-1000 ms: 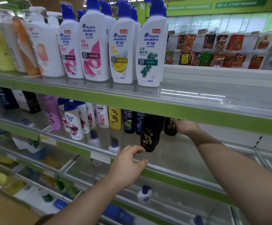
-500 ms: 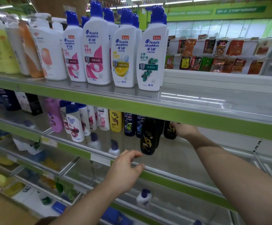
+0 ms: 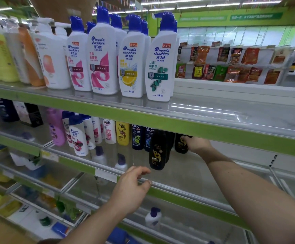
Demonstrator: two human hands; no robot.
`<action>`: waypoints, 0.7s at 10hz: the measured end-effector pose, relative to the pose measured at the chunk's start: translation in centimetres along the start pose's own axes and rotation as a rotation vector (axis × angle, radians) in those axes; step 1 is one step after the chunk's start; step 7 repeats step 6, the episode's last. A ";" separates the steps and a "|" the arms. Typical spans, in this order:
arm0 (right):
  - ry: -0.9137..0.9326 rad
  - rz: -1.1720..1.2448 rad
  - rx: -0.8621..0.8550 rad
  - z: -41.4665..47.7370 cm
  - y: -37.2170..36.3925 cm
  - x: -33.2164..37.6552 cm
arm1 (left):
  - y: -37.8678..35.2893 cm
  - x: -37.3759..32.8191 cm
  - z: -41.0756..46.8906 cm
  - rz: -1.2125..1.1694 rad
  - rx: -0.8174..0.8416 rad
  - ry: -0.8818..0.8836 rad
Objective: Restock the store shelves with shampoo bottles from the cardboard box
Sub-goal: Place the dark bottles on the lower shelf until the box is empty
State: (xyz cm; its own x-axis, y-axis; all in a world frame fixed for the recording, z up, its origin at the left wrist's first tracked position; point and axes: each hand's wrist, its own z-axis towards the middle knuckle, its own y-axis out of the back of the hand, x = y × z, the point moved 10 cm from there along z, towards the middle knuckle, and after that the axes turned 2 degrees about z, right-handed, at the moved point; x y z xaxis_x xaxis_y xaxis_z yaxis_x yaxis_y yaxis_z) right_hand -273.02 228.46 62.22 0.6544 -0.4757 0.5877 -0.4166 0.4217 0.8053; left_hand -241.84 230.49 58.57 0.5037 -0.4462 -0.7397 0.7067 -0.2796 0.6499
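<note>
My right hand (image 3: 197,143) reaches deep under the upper shelf and grips a small black shampoo bottle (image 3: 180,144) standing at the back of the middle shelf (image 3: 187,175). A taller black bottle with a sunflower label (image 3: 157,151) stands in front of it, nearer the shelf's edge. My left hand (image 3: 133,188) hovers at the green front lip of the middle shelf, fingers curled and apart, holding nothing. Left of the black bottles runs a row of Clear bottles (image 3: 137,137), a yellow bottle (image 3: 122,132) and white bottles. No cardboard box is in view.
Big white pump bottles (image 3: 160,59) line the top shelf (image 3: 213,111), whose right part is bare. A purple bottle (image 3: 56,126) stands at the middle shelf's left. Lower shelves hold a small white bottle (image 3: 153,217). Snack packets (image 3: 231,66) hang on a far rack.
My view has tilted up a little, so everything sits lower in frame. Both hands hold nearly the same places; the left hand's fingers have spread slightly.
</note>
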 end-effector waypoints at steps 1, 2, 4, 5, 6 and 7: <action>-0.049 -0.083 0.059 -0.4 -0.9 -1.1 | 0.2 0.3 -0.2 -0.003 -0.012 0.015; -0.047 0.012 0.023 -0.4 -1.0 -2.0 | 0.2 0.5 -0.3 -0.002 -0.018 0.012; -0.134 0.073 0.026 -2.9 -1.4 -3.8 | -0.1 0.8 -0.6 0.006 -0.007 0.016; -0.143 0.030 0.014 -4.4 -1.7 -4.1 | -0.5 1.1 -0.8 0.000 0.021 0.025; -0.130 -0.056 0.028 -6.3 -2.4 -3.7 | -0.6 1.7 -0.9 0.001 0.020 0.031; -0.130 -0.056 0.028 -6.3 -2.4 -3.7 | -0.6 1.7 -0.9 0.001 0.020 0.031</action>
